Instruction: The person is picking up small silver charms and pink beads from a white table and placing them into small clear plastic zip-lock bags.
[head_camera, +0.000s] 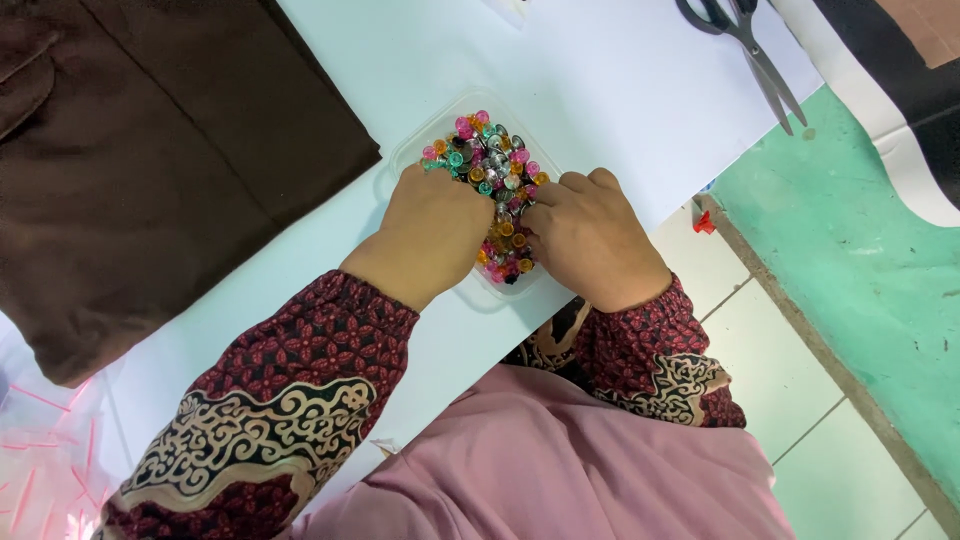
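Observation:
A clear plastic tray (418, 140) full of small coloured push pins (490, 160) in pink, teal, orange and dark tones lies on a white table (600, 90). My left hand (425, 235) rests on the tray's left side, fingers curled down into the pins. My right hand (590, 235) sits on the right side, fingertips buried among the pins near the middle. Whether either hand pinches a pin is hidden by the knuckles.
A folded brown cloth (150, 150) covers the table's left part. Grey scissors (755, 50) lie at the top right. Clear plastic with pink sticks (40, 450) sits at the lower left. A green surface (860, 260) and tiled floor lie to the right.

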